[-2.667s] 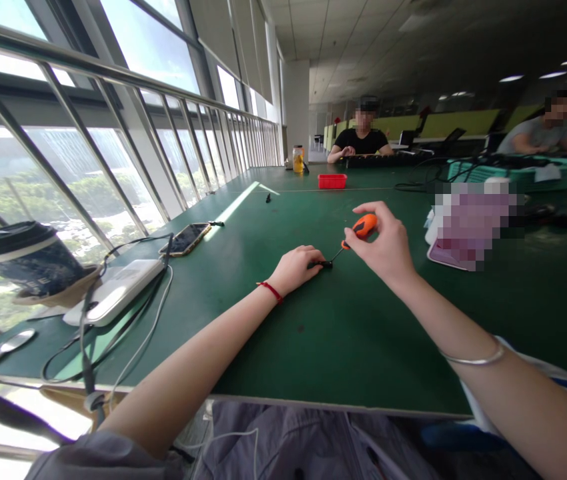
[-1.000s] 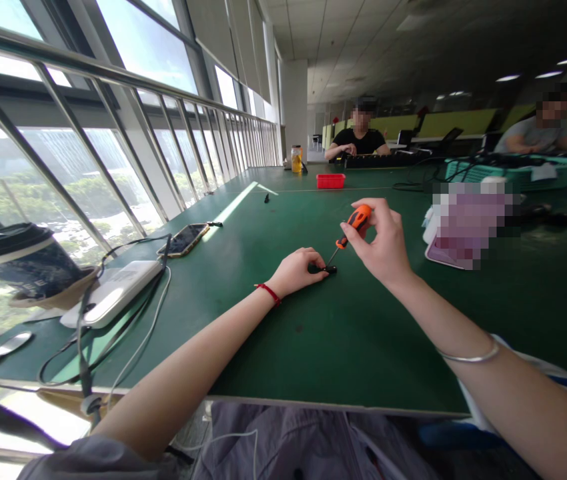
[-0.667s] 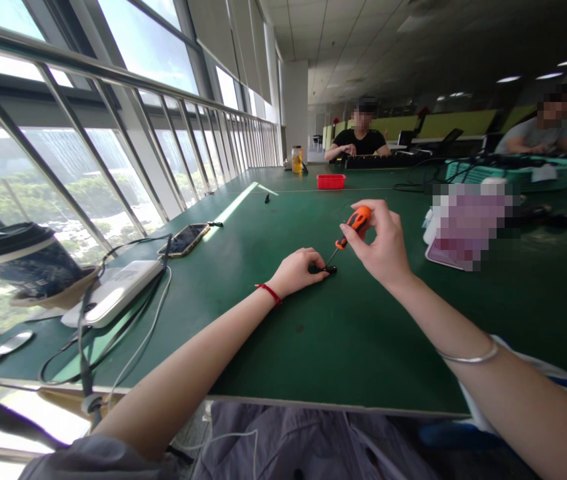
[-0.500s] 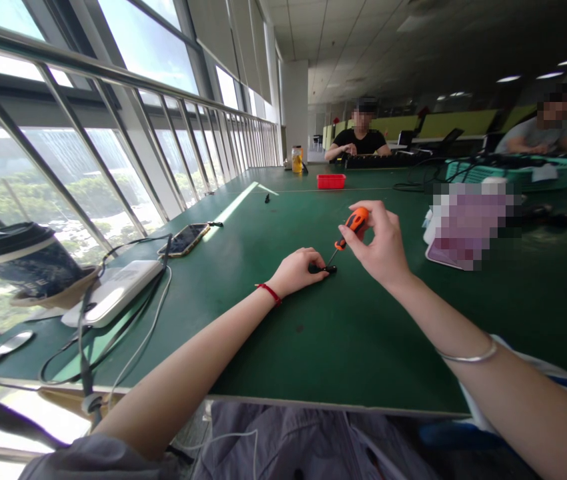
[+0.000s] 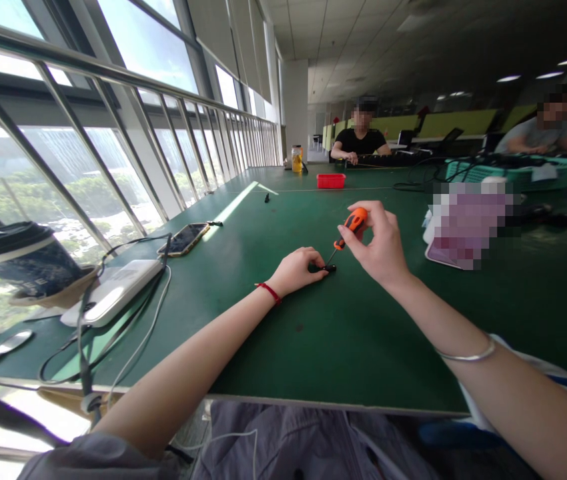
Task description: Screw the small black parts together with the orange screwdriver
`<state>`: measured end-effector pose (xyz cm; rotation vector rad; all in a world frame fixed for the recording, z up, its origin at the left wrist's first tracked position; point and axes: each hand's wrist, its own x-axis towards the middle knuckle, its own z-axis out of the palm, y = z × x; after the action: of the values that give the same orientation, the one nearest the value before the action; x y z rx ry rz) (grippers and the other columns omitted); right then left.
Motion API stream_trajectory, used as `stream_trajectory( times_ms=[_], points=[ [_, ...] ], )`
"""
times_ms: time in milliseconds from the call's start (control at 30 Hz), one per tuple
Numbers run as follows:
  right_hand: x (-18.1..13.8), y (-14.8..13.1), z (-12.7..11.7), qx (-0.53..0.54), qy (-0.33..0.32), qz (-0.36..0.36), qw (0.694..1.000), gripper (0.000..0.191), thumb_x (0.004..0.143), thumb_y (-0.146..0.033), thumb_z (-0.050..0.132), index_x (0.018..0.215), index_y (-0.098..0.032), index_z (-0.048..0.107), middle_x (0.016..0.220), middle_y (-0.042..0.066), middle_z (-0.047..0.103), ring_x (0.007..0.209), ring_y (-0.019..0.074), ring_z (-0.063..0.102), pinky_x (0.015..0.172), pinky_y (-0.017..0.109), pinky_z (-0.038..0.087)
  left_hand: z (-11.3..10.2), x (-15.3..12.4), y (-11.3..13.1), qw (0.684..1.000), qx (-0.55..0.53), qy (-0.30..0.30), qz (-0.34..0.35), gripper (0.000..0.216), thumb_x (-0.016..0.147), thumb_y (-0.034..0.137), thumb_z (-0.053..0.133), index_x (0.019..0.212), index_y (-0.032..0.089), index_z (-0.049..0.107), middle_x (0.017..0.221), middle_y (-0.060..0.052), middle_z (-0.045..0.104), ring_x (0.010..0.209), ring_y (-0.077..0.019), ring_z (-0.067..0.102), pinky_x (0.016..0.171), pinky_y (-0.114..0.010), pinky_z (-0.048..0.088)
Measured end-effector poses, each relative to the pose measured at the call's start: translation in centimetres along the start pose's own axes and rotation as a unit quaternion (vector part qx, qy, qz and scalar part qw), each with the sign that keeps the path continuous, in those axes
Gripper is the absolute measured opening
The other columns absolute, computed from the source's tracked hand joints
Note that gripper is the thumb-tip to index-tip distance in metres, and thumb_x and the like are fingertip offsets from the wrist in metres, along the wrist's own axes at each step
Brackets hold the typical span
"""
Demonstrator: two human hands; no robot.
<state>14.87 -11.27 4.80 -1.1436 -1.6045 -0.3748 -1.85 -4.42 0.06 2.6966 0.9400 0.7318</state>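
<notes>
An orange and black screwdriver is pinched by its handle in my right hand, tilted with its shaft running down to the left. Its tip meets a small black part on the green table. My left hand lies on the table with its fingers closed on that part. Thumb and fingers cover much of the black piece, so its exact kind cannot be told.
To the left lie a phone, a white power bank with cables and a lidded cup. Ahead are a red tray, a jar and a small black piece. A green basket stands right; two people sit beyond.
My hands and the screwdriver have hardly moved; the handle appears very slightly shifted. Across the table, the person in black has moved a hand and arm lower.
</notes>
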Motion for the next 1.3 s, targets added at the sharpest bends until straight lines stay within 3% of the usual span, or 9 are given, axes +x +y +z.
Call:
stream_trajectory(
  times_ms=[1033, 1300],
  points=[
    [-0.16, -0.04, 0.12, 0.000, 0.019, -0.025, 1.000, 0.023, 0.078, -0.035, 0.057, 0.098, -0.024, 0.050, 0.092, 0.004, 0.061, 0.080, 0.0218, 0.052, 0.081, 0.039, 0.043, 0.14, 0.11, -0.17, 1.000, 0.007, 0.003, 0.011, 0.014, 0.075, 0.032, 0.061, 0.077, 0.018, 0.060, 0.084, -0.001, 0.062, 0.082, -0.0161, 0.056, 0.074, -0.027, 0.045],
    [0.13, -0.29, -0.28, -0.030, 0.002, -0.018, 0.999, 0.019, 0.077, -0.029, 0.055, 0.094, -0.024, 0.050, 0.072, 0.002, 0.056, 0.073, 0.0212, 0.053, 0.077, 0.037, 0.042, -0.12, -0.13, 0.34, 0.999, 0.031, 0.022, -0.006, 0.008, 0.075, 0.026, 0.059, 0.077, 0.019, 0.061, 0.083, 0.001, 0.065, 0.074, -0.0133, 0.058, 0.065, -0.023, 0.043]
  ],
)
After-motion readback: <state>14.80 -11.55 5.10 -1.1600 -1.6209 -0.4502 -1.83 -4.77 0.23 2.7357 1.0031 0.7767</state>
